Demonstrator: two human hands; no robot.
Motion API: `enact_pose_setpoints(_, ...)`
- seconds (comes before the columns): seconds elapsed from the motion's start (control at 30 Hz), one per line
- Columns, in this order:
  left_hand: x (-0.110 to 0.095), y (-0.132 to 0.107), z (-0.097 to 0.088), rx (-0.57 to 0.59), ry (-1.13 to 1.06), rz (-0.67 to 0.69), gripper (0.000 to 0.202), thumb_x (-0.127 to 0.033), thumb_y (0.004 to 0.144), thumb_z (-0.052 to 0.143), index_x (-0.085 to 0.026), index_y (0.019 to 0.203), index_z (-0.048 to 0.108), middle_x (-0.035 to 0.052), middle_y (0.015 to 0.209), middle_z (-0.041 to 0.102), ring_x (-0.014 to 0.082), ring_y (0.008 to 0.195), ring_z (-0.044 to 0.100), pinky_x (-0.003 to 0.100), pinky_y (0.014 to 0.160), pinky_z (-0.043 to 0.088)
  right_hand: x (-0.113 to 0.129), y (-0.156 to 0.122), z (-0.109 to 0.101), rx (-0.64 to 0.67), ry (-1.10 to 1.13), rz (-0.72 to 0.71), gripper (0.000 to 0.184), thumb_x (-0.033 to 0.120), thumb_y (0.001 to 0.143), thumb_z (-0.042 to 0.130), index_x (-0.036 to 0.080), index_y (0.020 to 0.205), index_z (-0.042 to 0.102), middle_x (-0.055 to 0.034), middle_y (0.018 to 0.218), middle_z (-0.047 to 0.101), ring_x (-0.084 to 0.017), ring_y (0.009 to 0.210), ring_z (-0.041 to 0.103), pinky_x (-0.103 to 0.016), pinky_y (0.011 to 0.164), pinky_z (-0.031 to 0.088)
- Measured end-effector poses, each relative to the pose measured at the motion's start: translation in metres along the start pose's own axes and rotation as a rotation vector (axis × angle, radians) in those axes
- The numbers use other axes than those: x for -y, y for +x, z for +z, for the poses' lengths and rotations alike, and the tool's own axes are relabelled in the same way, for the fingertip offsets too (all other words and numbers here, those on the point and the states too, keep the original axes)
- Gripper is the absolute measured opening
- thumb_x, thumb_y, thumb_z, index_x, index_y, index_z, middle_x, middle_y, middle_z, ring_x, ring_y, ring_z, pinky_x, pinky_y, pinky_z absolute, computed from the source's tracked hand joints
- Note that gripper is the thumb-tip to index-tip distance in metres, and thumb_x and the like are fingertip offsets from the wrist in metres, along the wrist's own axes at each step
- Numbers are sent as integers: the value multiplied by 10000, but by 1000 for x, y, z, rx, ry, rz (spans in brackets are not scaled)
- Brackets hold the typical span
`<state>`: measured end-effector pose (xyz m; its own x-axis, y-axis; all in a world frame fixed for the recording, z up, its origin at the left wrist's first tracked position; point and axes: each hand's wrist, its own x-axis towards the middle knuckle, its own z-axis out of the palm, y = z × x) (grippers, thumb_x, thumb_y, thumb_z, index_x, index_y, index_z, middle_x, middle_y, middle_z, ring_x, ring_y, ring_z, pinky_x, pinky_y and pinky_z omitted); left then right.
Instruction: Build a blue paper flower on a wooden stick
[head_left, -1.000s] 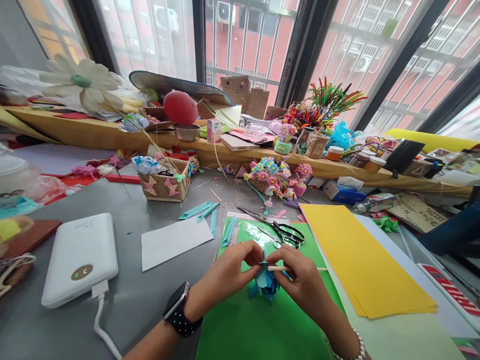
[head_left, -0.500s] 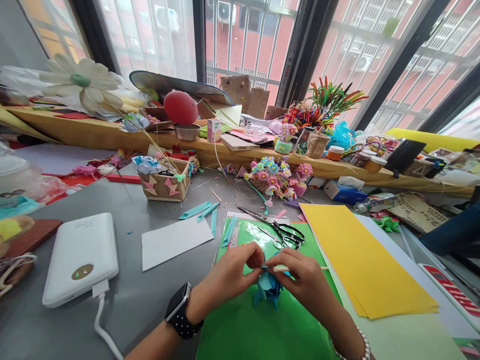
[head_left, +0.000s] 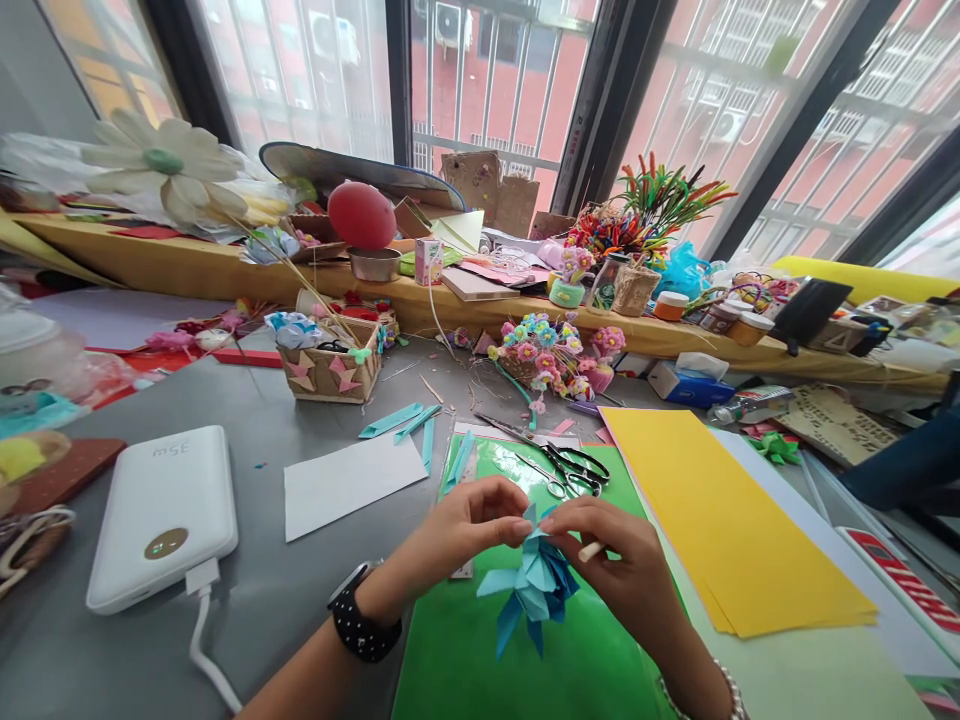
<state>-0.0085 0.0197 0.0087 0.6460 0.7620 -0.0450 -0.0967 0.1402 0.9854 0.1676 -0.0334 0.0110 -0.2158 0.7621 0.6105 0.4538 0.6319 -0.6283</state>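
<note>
Both my hands meet over a green sheet [head_left: 487, 650] on the grey table. My left hand [head_left: 469, 530], with a black watch on its wrist, pinches the top of a blue paper flower [head_left: 534, 585]. My right hand [head_left: 611, 560] also grips the flower's top and holds a thin wooden stick [head_left: 589, 551], whose end points toward me. The flower's pointed petals hang down below my fingers. Black-handled scissors [head_left: 574, 467] lie just beyond my hands on the green sheet.
A stack of yellow paper [head_left: 720, 520] lies to the right, a white sheet [head_left: 349, 480] and a white power bank [head_left: 165, 510] with its cable to the left. Teal paper strips [head_left: 409, 420], a cardboard box [head_left: 330, 368] and a small flower basket [head_left: 544, 362] sit farther back. A cluttered shelf runs under the window.
My hands have turned the blue flower so its petals now hang lower and more spread out. The stick, lying sideways before, now points toward me.
</note>
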Motion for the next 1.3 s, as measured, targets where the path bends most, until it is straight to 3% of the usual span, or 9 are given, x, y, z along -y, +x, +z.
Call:
enact_pose_setpoints(0.17, 2, 0, 1, 52, -45, -32, 260, -348, 642, 702, -139, 706, 562, -37, 654, 501, 97, 622, 456, 222, 602, 371, 2, 1, 0, 11, 46, -16, 102, 111, 770, 589, 192, 792, 648, -39, 740, 625, -134, 665, 620, -182, 472, 480)
enact_pose_setpoints(0.27, 0, -1, 2, 61, -62, -26, 261, -355, 645, 699, -141, 698, 559, -39, 647, 498, 98, 615, 459, 223, 591, 382, 3, 1, -1, 8, 36, -45, 90, 135, 769, 607, 202, 800, 658, -34, 744, 610, -133, 666, 614, -209, 521, 503)
enact_pose_setpoints(0.37, -1, -2, 5, 38, -66, -22, 262, -357, 643, 698, -142, 674, 552, -42, 630, 496, 97, 603, 461, 223, 584, 388, 3, 1, -2, 0, 12, -84, 93, 141, 772, 614, 208, 810, 666, -30, 736, 593, -135, 659, 611, -249, 574, 517)
enact_pose_setpoints(0.63, -2, -2, 4, -51, -65, -22, 266, -353, 635, 702, -141, 676, 546, -36, 629, 517, 99, 605, 472, 221, 581, 391, 3, 1, -3, 0, -48, -153, 99, 146, 780, 604, 206, 812, 676, -17, 699, 560, -116, 588, 591, -228, 504, 496)
enact_pose_setpoints(1.3, 1, -2, 3, -67, -127, -56, 295, -371, 653, 708, -150, 707, 521, -38, 670, 513, 89, 620, 487, 199, 574, 406, 6, 2, -5, -41, -67, -178, 91, 148, 771, 617, 203, 798, 686, -22, 668, 590, -122, 554, 591, -229, 481, 501)
